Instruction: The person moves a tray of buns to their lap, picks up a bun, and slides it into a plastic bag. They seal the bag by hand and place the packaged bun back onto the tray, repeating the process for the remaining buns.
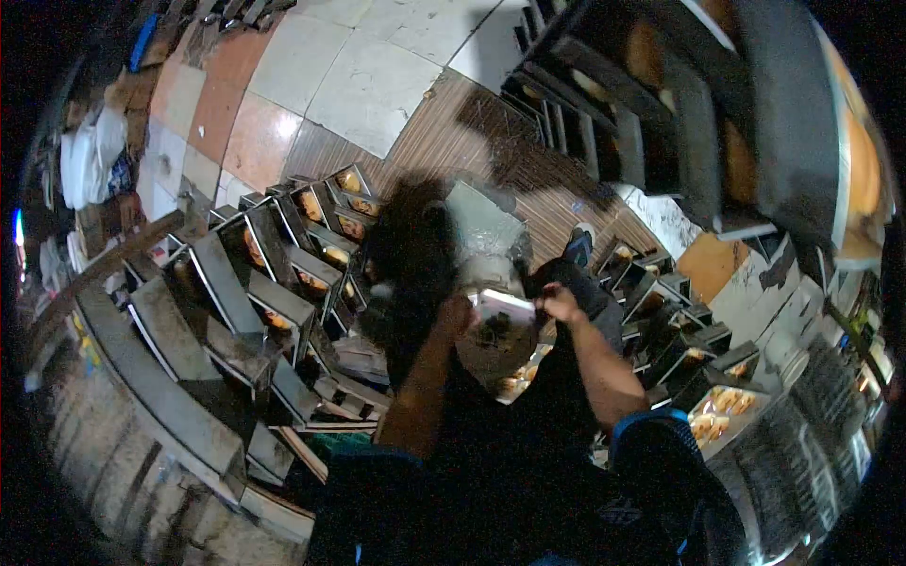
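Between my hands is a pale, shiny-topped object [508, 304] that looks like a plastic bag, with a bright upper edge and a dim, brownish lower part. My left hand [460, 314] is closed at its left side, fingers partly in shadow. At the right corner my right hand [559, 304] pinches the edge between thumb and fingers. Just below, between my legs, some golden-brown baked pieces [517, 380] show. In front stands a whitish, glossy form [489, 226], blurred, possibly a heap of clear plastic.
Stacked dark metal trays [226, 288] with baked pieces crowd my left. More tray stacks [661, 307] stand close on my right, beside an open tray of golden pieces [725, 413]. A tall tray pile [694, 113] rises at upper right. Tiled floor [363, 85] lies ahead.
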Action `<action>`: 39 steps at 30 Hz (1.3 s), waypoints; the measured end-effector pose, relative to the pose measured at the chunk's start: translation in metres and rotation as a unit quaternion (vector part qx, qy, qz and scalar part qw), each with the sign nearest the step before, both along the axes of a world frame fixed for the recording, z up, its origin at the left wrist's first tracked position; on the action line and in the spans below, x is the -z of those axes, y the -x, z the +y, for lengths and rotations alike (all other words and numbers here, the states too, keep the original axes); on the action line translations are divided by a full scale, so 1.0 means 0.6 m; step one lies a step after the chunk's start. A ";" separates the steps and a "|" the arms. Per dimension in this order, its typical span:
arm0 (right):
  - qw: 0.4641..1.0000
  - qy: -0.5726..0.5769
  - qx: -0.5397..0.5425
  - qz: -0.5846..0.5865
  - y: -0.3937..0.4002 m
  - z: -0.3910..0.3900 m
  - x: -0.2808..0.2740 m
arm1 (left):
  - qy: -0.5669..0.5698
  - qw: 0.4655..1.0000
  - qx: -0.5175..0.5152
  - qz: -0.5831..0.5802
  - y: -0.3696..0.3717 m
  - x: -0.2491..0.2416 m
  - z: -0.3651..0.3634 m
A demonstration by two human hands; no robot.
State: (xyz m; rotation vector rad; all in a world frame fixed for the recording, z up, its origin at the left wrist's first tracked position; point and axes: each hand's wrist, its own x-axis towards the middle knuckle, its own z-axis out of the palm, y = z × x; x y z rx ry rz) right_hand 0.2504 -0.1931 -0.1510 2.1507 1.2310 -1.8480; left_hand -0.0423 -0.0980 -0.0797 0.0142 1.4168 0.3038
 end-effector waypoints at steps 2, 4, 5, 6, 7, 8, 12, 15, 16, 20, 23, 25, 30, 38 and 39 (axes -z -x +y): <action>0.975 -0.214 0.009 -0.064 0.044 -0.011 -0.042 | 0.038 0.998 -0.008 0.050 -0.036 0.024 -0.044; 0.926 -0.272 -0.258 -0.037 0.058 -0.046 0.023 | 0.047 0.996 -0.002 0.073 -0.055 0.042 -0.065; 0.925 -0.272 -0.264 -0.034 0.071 -0.051 0.050 | 0.048 0.996 0.004 0.081 -0.061 0.048 -0.071; 0.971 -0.084 -0.215 -0.057 0.102 -0.030 0.041 | 0.047 0.995 0.009 0.087 -0.065 0.057 -0.078; 0.979 0.107 -0.156 -0.079 0.122 -0.010 0.027 | 0.043 0.995 0.017 0.091 -0.069 0.064 -0.083; 0.979 0.108 -0.155 -0.077 0.124 -0.004 0.011 | 0.040 0.994 0.029 0.095 -0.073 0.067 -0.086; 0.963 -0.108 -0.242 -0.037 0.076 -0.163 0.178 | -0.036 0.984 0.093 0.147 -0.093 0.053 -0.087; 0.958 -0.126 -0.244 0.079 0.045 0.017 -0.005 | -0.263 0.900 0.184 0.294 -0.130 0.040 -0.071; 0.955 -0.112 -0.262 0.084 0.038 0.015 0.012 | -0.358 0.845 0.236 0.319 -0.133 0.038 -0.058; 0.927 -0.019 -0.250 0.278 0.029 0.146 -0.066 | -0.550 0.557 0.597 0.176 -0.103 0.021 0.017; 0.896 -0.036 -0.312 0.314 0.034 0.158 -0.005 | -0.483 0.527 0.684 0.144 -0.093 0.031 0.058; 0.888 0.019 -0.380 0.259 0.058 0.187 -0.047 | -0.402 0.488 0.772 0.069 -0.103 0.040 0.076; 0.838 -0.157 -0.501 0.147 0.100 0.130 0.052 | -0.446 0.461 0.766 0.047 -0.079 0.081 0.021; 0.854 -0.153 -0.498 -0.004 0.097 0.042 0.070 | -0.510 0.468 0.721 -0.017 -0.042 0.079 -0.042; 0.857 -0.219 -0.466 -0.024 0.094 0.023 0.063 | -0.509 0.484 0.712 -0.002 -0.038 0.063 -0.046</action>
